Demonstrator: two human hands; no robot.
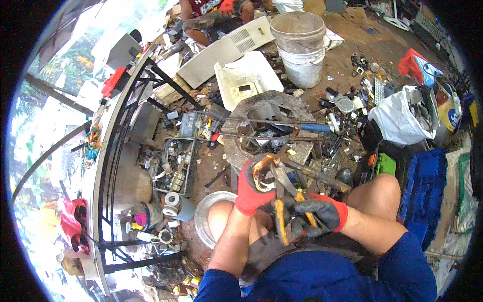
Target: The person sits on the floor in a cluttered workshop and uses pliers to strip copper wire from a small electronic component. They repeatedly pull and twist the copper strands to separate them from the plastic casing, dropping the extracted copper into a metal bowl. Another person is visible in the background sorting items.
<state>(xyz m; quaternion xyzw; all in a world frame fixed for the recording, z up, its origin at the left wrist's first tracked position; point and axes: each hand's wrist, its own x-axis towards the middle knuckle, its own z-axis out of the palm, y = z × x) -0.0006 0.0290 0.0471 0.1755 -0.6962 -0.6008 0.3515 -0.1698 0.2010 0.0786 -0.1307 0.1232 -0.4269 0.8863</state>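
Observation:
My left hand, in a red and dark-coated work glove, is wrapped around a ring-shaped part with copper-coloured and pale areas. It may be a coil; its far side is partly hidden. My right hand, in a like glove, grips a pair of pliers with worn yellow handles. The handles stand apart, and one hangs free of my palm. The metal jaws rest at the right edge of the ring-shaped part; whether they bite on it I cannot tell. Both hands are above my lap.
Beyond my hands lies a worn octagonal block with metal rods across it. A metal bowl sits by my left leg. Farther off are a crate of parts, a tall bucket, a white sack and a seated person.

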